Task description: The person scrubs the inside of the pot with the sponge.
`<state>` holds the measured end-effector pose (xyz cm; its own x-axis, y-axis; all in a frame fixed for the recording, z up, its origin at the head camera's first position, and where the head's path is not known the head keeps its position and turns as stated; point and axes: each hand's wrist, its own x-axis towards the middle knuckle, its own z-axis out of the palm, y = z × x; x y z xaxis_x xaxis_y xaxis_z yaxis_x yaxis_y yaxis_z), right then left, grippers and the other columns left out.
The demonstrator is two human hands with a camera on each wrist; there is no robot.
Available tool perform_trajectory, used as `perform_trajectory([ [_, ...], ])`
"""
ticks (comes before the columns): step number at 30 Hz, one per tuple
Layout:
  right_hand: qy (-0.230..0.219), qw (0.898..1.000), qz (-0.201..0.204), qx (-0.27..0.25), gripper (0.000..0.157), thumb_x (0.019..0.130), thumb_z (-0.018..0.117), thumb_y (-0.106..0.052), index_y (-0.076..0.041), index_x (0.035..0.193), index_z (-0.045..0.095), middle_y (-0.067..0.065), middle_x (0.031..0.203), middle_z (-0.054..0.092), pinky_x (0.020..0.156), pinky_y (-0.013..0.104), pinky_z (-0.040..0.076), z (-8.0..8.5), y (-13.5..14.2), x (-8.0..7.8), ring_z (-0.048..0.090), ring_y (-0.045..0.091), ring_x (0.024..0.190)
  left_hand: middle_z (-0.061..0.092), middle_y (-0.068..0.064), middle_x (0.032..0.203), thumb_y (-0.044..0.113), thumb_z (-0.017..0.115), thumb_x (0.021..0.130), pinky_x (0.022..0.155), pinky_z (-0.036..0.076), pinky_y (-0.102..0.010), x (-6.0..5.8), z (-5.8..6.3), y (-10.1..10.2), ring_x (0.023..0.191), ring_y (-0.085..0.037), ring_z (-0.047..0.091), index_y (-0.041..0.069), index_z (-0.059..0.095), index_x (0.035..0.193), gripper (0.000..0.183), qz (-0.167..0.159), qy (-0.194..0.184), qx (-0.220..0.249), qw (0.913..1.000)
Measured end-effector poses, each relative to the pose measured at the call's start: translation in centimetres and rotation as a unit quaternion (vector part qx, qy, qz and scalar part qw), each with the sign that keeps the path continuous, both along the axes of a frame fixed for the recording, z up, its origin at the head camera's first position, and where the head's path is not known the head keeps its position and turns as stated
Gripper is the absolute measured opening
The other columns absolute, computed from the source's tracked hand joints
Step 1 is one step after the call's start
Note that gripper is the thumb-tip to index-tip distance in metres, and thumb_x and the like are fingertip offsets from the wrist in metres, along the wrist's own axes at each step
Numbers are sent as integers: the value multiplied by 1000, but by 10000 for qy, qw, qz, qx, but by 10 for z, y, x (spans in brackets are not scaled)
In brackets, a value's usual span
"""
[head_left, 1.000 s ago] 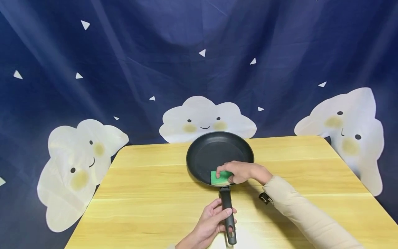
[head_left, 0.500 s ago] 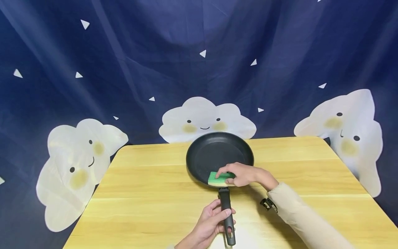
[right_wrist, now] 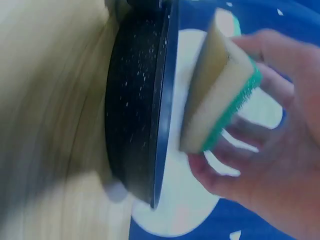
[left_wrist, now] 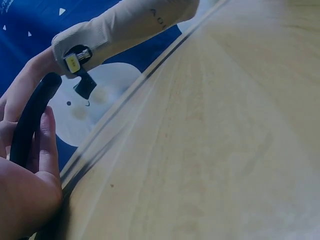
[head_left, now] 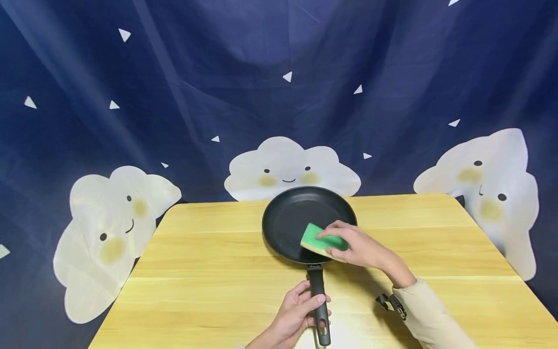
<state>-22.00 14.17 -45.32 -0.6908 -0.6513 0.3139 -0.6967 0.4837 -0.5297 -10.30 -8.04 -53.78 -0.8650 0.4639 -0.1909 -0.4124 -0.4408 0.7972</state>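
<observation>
A black frying pan (head_left: 301, 213) rests on the wooden table, its handle (head_left: 320, 303) pointing toward me. My left hand (head_left: 293, 312) grips that handle, thumb laid over the top; in the left wrist view the handle (left_wrist: 31, 117) rises between the thumb side and fingers. My right hand (head_left: 359, 245) pinches a sponge (head_left: 315, 236), green scouring side up and pale yellow side down, over the pan's near right part. From the right wrist view, the sponge (right_wrist: 220, 95) is lifted above the pan's rim, a gap showing between them.
A light wooden table (head_left: 209, 271) lies under the pan. Behind it hangs a dark blue curtain (head_left: 244, 87) with white clouds and small triangles. A black strap with a buckle (head_left: 392, 305) hangs at the right sleeve (head_left: 431, 315).
My right hand slid the sponge slightly left along the pan's near side, then raised it up and to the right, tilted. The left hand and pan hold their place.
</observation>
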Motion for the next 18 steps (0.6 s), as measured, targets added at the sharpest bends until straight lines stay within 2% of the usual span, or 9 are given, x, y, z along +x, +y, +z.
perform_trajectory([
  [4, 374, 9957, -805, -260, 36, 93, 75, -15, -15, 129, 70, 8, 123, 63, 91, 53, 55, -6, 13, 4, 62, 28, 110, 71, -10, 107, 7, 67, 97, 60, 60, -24, 2, -1, 0, 82, -17, 73, -9, 41, 144, 56, 79, -8, -10, 10000],
  [10, 954, 9814, -1601, -464, 38, 91, 76, -12, -11, 128, 70, 13, 119, 64, 85, 52, 53, -13, 37, 2, 62, 31, 105, 71, -10, 106, 6, 68, 96, 59, 60, -24, 3, 0, 2, 82, -18, 73, -8, 44, 140, 52, 109, 23, 9, 9999],
  [18, 1146, 9606, -2469, -556, 40, 88, 78, -10, -7, 127, 69, 24, 118, 61, 88, 63, 48, -12, 67, -7, 58, 45, 106, 71, -11, 107, 5, 67, 97, 61, 61, -25, 1, 0, 1, 83, -18, 73, -8, 44, 139, 50, 120, 100, -65, 9999],
])
